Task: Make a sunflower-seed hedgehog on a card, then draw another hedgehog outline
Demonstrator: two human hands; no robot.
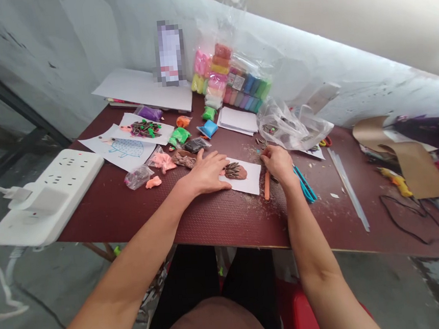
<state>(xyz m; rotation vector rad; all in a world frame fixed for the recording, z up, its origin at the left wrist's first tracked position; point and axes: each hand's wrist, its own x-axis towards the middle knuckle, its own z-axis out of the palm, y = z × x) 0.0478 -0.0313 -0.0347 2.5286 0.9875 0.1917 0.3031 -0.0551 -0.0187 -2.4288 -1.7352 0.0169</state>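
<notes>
My left hand (209, 173) lies with its fingers spread over the left end of a white card (252, 182). On that card sits a brown clay hedgehog shape (241, 173) with dark striped seeds stuck in it like spines; my left hand partly hides its pinkish end. To the right of the card, my right hand (279, 163) is pinched at the table, beside a few loose striped seeds (262, 142). What its fingertips hold, if anything, is too small to make out. An orange stick-like tool (267, 186) and a blue-handled tool (305, 185) lie by my right hand.
Clay lumps, including pink clay (164, 161), and a hedgehog drawing (126, 148) lie left. Bagged coloured clay (215, 78) leans on the wall. A plastic bag (283, 125), glue sticks (348, 189) and a yellow glue gun (397, 182) are right; a power strip (46, 200) is left.
</notes>
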